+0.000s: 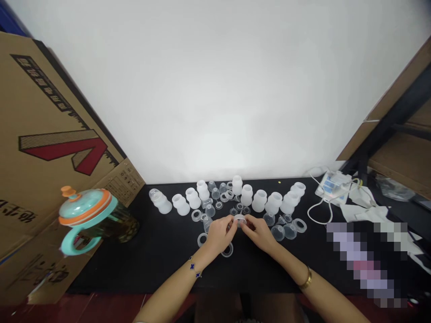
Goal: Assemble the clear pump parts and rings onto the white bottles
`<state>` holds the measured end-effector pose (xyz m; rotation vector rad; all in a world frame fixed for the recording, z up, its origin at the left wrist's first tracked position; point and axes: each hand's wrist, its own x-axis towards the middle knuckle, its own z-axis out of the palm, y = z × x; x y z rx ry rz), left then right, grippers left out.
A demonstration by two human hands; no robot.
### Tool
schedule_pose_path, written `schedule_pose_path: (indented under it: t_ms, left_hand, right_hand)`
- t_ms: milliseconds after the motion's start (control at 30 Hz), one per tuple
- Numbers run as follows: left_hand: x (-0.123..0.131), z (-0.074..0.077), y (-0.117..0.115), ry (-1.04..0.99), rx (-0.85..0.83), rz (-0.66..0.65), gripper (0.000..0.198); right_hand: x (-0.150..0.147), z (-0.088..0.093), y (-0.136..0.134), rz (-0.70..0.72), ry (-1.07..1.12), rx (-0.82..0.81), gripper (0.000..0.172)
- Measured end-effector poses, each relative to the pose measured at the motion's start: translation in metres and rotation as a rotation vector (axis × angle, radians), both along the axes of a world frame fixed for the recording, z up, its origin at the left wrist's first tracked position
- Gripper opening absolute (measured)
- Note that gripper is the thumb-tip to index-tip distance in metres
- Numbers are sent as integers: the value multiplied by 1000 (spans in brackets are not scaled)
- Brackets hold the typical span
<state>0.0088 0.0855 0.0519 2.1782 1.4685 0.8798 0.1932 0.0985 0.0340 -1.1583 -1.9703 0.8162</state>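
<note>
My left hand (219,233) and my right hand (258,231) meet at the middle of the black table (161,255). Both pinch one small translucent ring-shaped cap (239,220) between their fingertips. Behind them stands an arc of white translucent bottle bodies (259,200). Small clear domes (278,232) and flat rings (299,224) lie scattered around my hands. One ring (227,250) lies just below my left hand, another ring (202,239) to its left.
A glass jug with a teal and orange lid (88,214) stands at the left, beside a large cardboard box (43,148). A white device with cables (332,188) and loose plastic bags sit at the right. A white wall rises behind the table.
</note>
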Motion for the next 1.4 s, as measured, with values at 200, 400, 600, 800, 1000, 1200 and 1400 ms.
schedule_pose_path:
  t_ms: [200, 400, 600, 800, 1000, 1200, 1400]
  left_hand:
    - [3, -2, -2, 11, -4, 46, 25]
    - [2, -8, -2, 108, 1, 109, 27]
    - [2, -10, -1, 139, -4, 102, 31]
    - [4, -13, 0, 205, -7, 138, 36]
    - [6, -7, -2, 136, -5, 110, 37]
    - [8, -7, -3, 24, -52, 72, 25]
    - [7, -7, 1, -77, -108, 82, 25]
  right_hand:
    - [-1, -3, 1, 13, 3, -21, 28]
    - [-1, 1, -2, 20, -39, -7, 31]
    - [-2, -1, -3, -10, -99, 37, 29]
    - [-2, 0, -5, -65, -168, 125, 29]
    - [-1, 6, -6, -62, -114, 62, 29]
    - [0, 1, -2, -54, -37, 15, 33]
    - [-3, 0, -1, -41, -55, 16, 26]
